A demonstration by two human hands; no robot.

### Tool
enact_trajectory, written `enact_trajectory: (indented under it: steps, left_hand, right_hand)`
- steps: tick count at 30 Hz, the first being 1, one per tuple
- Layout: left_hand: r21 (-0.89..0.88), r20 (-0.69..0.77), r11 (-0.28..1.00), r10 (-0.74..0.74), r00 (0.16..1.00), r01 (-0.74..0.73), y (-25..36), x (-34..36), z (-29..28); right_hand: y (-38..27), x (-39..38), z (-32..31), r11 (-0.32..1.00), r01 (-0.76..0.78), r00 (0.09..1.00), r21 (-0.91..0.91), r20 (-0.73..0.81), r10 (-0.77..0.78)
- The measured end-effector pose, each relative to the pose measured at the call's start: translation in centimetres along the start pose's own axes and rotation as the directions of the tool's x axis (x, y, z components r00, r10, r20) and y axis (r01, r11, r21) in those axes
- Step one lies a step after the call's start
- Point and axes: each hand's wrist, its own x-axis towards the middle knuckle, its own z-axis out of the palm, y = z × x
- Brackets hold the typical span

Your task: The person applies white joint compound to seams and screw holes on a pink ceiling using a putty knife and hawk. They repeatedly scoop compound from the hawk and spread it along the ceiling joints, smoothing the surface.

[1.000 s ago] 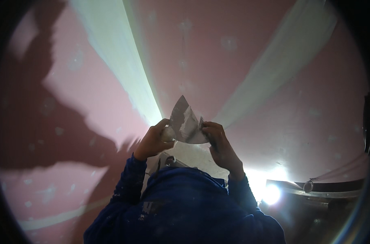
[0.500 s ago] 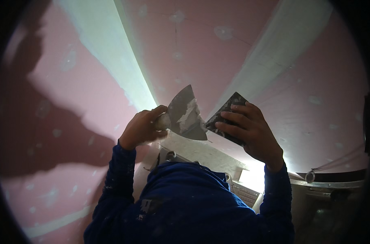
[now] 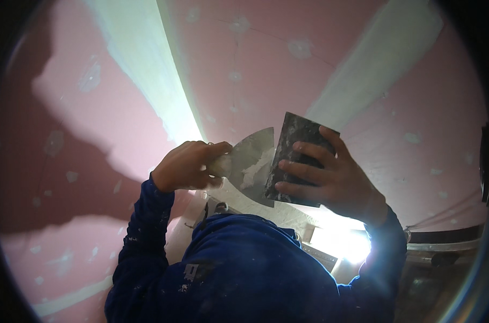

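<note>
My left hand [image 3: 188,164] is closed around the pale handle of a wide putty knife [image 3: 258,144]. The knife's fan-shaped metal blade points right and carries a patch of whitish filler [image 3: 255,171]. Facing it, my right hand [image 3: 348,180] grips a dark rectangular spreader blade [image 3: 299,129], with the fingers laid across its near face and the thumb hidden. White smears mark this dark blade. The right edge of the knife lies close along the spreader's left edge; whether they touch, I cannot tell.
Pink boards [image 3: 239,64] with pale filled spots surround me, crossed by whitish joint bands [image 3: 373,59]. A bright lamp [image 3: 352,245] glares below my right hand. At the lower right runs a pale rail-like edge [image 3: 443,246]. My shadow falls on the left.
The spreader blade has turned more upright and shows more of its face. The putty knife has shifted slightly right and down, and my right hand has moved a little right and down.
</note>
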Motion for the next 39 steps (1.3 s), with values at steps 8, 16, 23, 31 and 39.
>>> enact_trajectory:
  steps: [8,16,23,31,39]
  left_hand:
    - [0.054,-0.071,0.998,0.017,0.997,-0.013,0.5,-0.6,-0.8]
    - [0.126,-0.046,0.991,0.058,0.997,-0.052,0.1,-0.6,-1.8]
    - [0.162,-0.072,0.985,0.068,0.995,-0.055,-0.7,-1.1,-1.3]
    - [-0.126,-0.355,0.99,-0.109,0.929,0.068,-4.9,-2.6,-0.1]
    - [-0.423,-0.195,0.902,-0.179,0.964,0.082,-5.9,0.2,9.2]
  right_hand:
    - [-1.0,-0.1,-0.2,0.996,-0.034,0.985,-0.08,0.165,0.047]
    - [-0.9,1.6,-0.8,0.999,0.01,1.0,-0.035,0.008,-0.01]
    - [-1.4,2.2,1.5,1.0,-0.006,0.994,-0.013,0.108,0.008]
    - [1.3,-1.6,6.8,0.807,-0.313,0.888,0.501,-0.147,0.435]
    - [-7.1,0.5,13.5,0.581,-0.267,0.802,0.769,-0.156,0.576]
